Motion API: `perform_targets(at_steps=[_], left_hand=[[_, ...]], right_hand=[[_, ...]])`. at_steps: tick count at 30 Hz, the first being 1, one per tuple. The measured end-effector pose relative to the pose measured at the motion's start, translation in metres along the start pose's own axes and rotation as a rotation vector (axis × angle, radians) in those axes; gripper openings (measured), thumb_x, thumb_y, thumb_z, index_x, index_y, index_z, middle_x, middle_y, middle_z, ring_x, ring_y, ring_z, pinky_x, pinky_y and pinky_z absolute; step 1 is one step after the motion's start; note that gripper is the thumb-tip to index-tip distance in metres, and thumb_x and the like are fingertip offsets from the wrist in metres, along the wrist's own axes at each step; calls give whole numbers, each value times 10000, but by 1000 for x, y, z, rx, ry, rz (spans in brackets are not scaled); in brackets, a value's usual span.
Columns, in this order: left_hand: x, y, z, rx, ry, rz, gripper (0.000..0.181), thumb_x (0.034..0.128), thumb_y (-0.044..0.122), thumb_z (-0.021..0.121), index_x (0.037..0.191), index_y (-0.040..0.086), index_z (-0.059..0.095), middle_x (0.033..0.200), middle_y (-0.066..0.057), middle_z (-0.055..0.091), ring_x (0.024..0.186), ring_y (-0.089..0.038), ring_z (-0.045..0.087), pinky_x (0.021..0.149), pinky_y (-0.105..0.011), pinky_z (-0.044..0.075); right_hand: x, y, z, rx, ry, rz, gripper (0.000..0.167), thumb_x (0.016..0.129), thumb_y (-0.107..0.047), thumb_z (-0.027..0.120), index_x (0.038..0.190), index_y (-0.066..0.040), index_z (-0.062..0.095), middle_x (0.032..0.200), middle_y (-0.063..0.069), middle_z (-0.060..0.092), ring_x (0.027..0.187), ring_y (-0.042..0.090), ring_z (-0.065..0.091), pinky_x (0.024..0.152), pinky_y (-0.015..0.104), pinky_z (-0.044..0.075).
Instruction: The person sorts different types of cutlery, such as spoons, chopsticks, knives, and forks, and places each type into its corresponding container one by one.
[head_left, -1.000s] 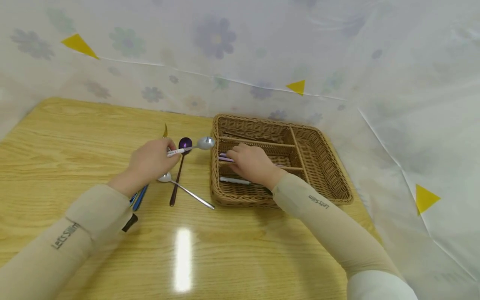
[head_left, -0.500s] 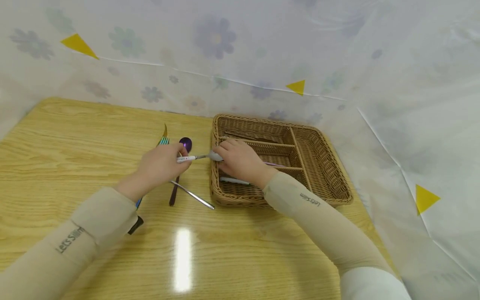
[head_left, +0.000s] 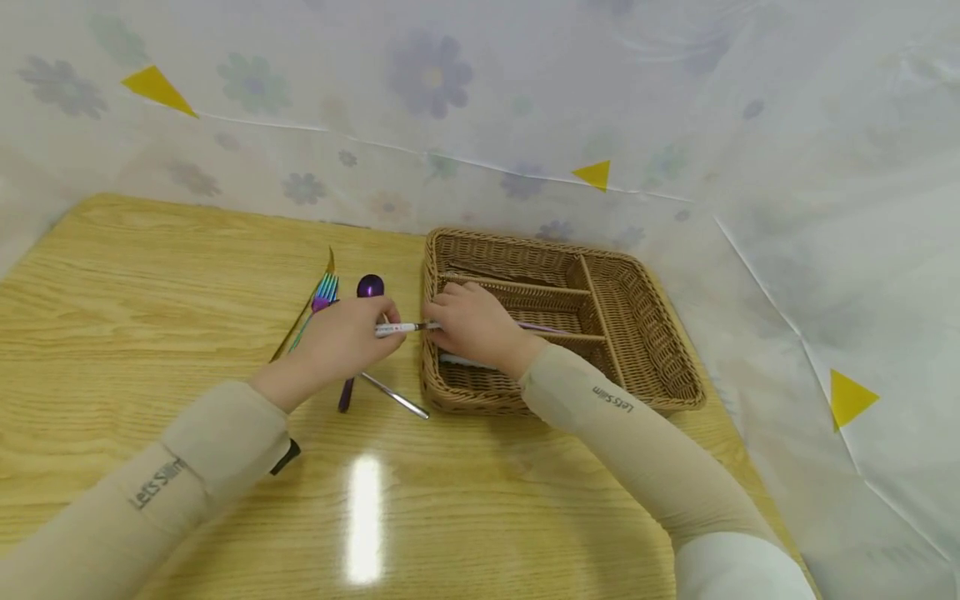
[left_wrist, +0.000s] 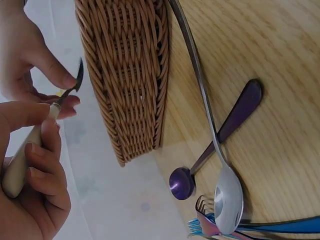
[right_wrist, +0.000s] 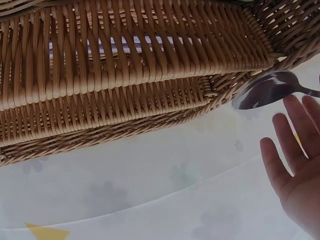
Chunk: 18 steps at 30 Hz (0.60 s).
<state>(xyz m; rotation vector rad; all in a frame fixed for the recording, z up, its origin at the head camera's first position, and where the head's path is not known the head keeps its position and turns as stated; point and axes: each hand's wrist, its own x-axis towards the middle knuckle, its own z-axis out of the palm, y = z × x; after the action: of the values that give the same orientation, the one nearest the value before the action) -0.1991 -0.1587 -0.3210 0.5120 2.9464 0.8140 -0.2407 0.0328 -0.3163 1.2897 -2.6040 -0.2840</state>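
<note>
My left hand [head_left: 341,335] grips the white handle of a metal spoon [head_left: 393,329], held level above the table by the basket's left rim. With thumb and fingers, my right hand [head_left: 480,327] pinches the spoon near its neck, over the wicker cutlery basket [head_left: 678,367]. The spoon's bowl [right_wrist: 267,91] shows in the right wrist view, beyond the fingertips. Below my left hand lie a purple spoon [left_wrist: 182,183] and, crossing it, a long silver spoon [left_wrist: 229,200]. A rainbow-coloured fork [head_left: 326,292] and a gold-coloured utensil [head_left: 288,333] lie left of them.
Wicker dividers split the basket into several compartments. A dark utensil [head_left: 480,273] lies in the back one, a purple utensil [head_left: 543,327] in the middle one, and a white-handled piece [head_left: 463,361] in front. A flower-patterned curtain [head_left: 300,142] hangs behind the table [head_left: 150,275].
My left hand has moved right with the white-handled spoon. My right hand has left the purple utensils in the middle compartment, shifted slightly left and taken the spoon near its neck.
</note>
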Motion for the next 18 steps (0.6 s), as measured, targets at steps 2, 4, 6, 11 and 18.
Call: perform_targets(at_steps=[2,4,6,11,18], left_hand=[[0,0,2,2,4,15,159,901,274,574,932,122,605,714,-13,631,494,-126,461,423,-255,330],[0,-1,3,1,1,21,155,902,280,572,929,130,603,719,-11,633,494,-124,461,424,-255,330],[1,-2,4,4,-9,22,162,897,285,583,936,129,602,727,-17,639,492,-126,464,423,-255,330],[1,-7,3,47,-66,10,245,852,280,650,1010,98,610,780,-36,653,510,-124,481,433,-251,337],[1,-20,5,75,-196,19,306,829,231,669,1050,31,601,786,-29,659,571,-119,534,478,-248,393]], right_hand=[[0,-2,-1,1,-4,-3,147,888,-289,630,945,-163,680,874,-36,683,814,137,589,695,273,448],[0,-3,-1,-7,-13,-4,131,889,-282,630,937,-179,695,858,-49,693,776,123,595,658,258,443],[0,-3,-1,-19,-34,-1,136,888,-288,630,947,-189,702,861,-55,701,757,115,602,641,246,452],[-3,-1,-1,-50,-105,18,184,880,-305,637,1025,-214,704,935,-52,714,794,117,626,673,251,508],[-17,11,4,-14,-191,71,194,882,-257,641,1058,-202,703,985,-30,711,846,137,639,706,291,536]])
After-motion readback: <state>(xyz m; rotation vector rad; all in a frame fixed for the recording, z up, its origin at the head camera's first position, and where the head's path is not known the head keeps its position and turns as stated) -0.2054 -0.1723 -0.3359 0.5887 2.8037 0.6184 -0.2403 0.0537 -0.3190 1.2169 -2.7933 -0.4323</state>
